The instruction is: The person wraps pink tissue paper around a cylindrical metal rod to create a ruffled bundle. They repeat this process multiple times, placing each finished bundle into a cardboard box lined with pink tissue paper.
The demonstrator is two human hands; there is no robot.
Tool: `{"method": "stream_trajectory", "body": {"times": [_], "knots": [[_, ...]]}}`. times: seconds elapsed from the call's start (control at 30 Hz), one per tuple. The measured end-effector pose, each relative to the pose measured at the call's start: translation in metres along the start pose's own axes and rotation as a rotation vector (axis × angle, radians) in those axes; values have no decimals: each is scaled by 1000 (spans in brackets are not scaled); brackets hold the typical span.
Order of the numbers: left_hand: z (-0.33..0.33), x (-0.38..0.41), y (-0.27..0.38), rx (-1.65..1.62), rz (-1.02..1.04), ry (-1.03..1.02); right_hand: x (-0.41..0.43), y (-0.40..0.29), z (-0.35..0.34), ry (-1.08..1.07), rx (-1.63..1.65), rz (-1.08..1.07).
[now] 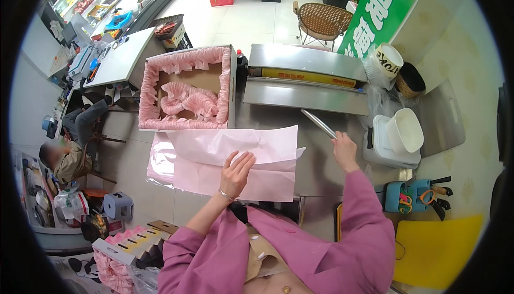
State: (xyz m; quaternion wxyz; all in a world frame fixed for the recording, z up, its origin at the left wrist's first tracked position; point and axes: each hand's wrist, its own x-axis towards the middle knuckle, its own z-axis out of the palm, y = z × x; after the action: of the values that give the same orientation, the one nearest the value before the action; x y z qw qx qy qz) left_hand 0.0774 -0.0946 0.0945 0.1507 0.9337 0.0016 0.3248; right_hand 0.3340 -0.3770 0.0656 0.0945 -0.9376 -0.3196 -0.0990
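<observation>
My left hand (236, 174) rests flat on a folded sheet of pale pink wrapping paper (237, 183), fingers extended and a bangle at the wrist. Beneath the sheet's left end lies a glossy stack of pink sheets in clear plastic (161, 159). My right hand (345, 150) grips a long, shiny metal tool (317, 123), possibly a knife, angled away above the steel worktop (321, 173). Behind the paper stands a cardboard box (232, 89) with a rim of ruffled pink crepe paper (188, 125). More crumpled pink crepe (192, 99) lies inside it.
A steel film dispenser (307, 95) holds a yellow wrap box (309, 76). To the right are white plastic tubs (405, 131), a blue knife holder (395, 197) and a yellow cutting board (437, 250). A person (72, 157) sits at the left.
</observation>
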Motion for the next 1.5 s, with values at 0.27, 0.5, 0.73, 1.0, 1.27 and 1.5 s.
{"method": "stream_trajectory", "body": {"times": [0.27,0.5,0.73,1.0,1.27,1.5], "knots": [[-6,-8,7,-36,55,-61,-30,-61,-161,-216,-10,-246],[-40,-14,21,-190,20,-100,-27,-134,-181,-409,167,-528],[-140,15,10,-459,-94,-398,10,-210,-225,-409,414,-814],[-281,33,-18,-494,-264,-640,73,-285,-289,-637,588,-886],[-319,-45,-69,-674,-557,-559,117,-301,-317,-710,615,-776],[-322,-55,-95,134,-487,-599,123,-292,-274,-742,549,-727]]}}
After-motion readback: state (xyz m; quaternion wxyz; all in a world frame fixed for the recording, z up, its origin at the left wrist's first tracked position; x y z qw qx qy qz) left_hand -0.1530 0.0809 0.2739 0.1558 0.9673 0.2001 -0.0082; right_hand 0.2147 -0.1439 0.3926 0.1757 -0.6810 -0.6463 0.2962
